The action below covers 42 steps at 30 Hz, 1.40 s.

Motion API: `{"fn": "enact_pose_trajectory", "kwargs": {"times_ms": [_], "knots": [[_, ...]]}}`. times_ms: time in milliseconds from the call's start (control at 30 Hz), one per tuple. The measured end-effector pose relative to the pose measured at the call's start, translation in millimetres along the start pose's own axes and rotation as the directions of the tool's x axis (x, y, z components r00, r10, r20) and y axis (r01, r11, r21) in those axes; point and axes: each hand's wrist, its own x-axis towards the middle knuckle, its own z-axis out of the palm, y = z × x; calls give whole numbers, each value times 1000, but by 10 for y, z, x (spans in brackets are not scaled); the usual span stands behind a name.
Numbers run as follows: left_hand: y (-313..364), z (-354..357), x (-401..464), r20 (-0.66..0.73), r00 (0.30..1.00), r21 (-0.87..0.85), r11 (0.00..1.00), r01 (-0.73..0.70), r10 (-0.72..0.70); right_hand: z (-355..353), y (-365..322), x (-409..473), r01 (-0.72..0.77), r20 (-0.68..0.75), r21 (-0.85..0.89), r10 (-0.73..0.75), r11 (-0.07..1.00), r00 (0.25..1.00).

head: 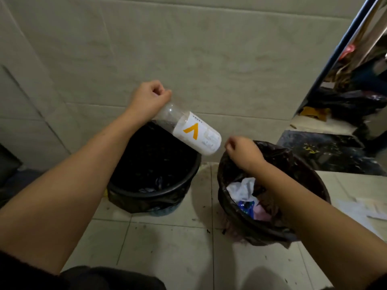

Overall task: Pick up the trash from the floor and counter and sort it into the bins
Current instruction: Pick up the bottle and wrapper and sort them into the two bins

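My left hand (147, 97) grips the neck end of a clear plastic bottle (188, 130) with a white label and an orange mark. The bottle slants down to the right, above the far rim of the left black bin (117, 190). That bin is lined with a black bag and looks mostly dark inside. My right hand (243, 152) is closed over the back edge of the right black bin (314, 181), pinching its bag liner. The right bin holds crumpled white paper (243, 188), a blue wrapper and pink scraps.
Both bins stand on a pale tiled floor (167, 243) against a tiled wall. To the right, a dark threshold (326, 147) and a metal door frame open onto a cluttered space with black bags. Papers (360, 208) lie on the floor at right.
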Motion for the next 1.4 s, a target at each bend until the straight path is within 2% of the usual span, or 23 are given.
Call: {"fn": "enact_pose_trajectory", "kwargs": {"times_ms": [67,100,167,233,333,400,533,633,700,767,867,967,1033,1133,1200,1233,1333,1400], "knots": [[-110,-196,32,-88,996,108,994,-12,21,94,-404,83,154,42,28,-155,988,987],[-198,-268,31,-116,992,190,982,-21,43,209,-566,116,182,111,37,-185,983,977],[-402,-318,-30,-154,985,316,948,-28,81,489,-770,165,138,267,7,-135,990,954],[-676,-254,-128,-161,984,365,931,-14,79,706,-854,210,52,349,-31,-38,998,936],[-1165,-34,-265,-25,1000,411,912,12,-2,842,-876,247,-37,364,-57,55,998,930],[-1449,170,-298,94,988,424,903,69,-119,870,-874,246,-44,368,-86,73,995,927],[-1848,630,-239,189,889,378,867,326,-416,893,-886,255,-47,350,-130,90,990,932],[-2203,927,-196,222,761,422,764,488,-609,914,-871,262,-24,347,-156,78,987,935],[-2327,1017,-192,218,684,461,691,557,-696,923,-859,260,-21,348,-163,78,986,934],[-2385,1079,-140,189,666,512,651,561,-722,930,-856,266,-23,347,-163,79,986,935],[-2337,1121,-57,222,674,673,611,417,-704,925,-866,276,-39,372,-146,92,989,924],[-2151,1079,38,342,670,834,541,106,-659,881,-834,317,-46,405,-83,76,995,911],[-1881,1021,176,430,639,854,516,-60,-637,791,-785,370,-44,404,-44,59,998,913],[-1340,929,493,575,508,802,564,-197,-641,544,-717,536,-5,328,16,-1,1000,945],[-926,874,757,643,424,749,641,-171,-638,283,-675,690,-24,289,74,2,997,957],[-710,852,890,675,430,715,675,-182,-600,129,-643,769,-48,278,88,21,995,960],[-34,875,1216,773,544,546,779,-309,-326,-394,-417,950,-150,243,81,127,985,962],[385,998,1255,810,564,400,853,-336,-158,-776,-144,951,-227,200,32,216,973,956]]}}
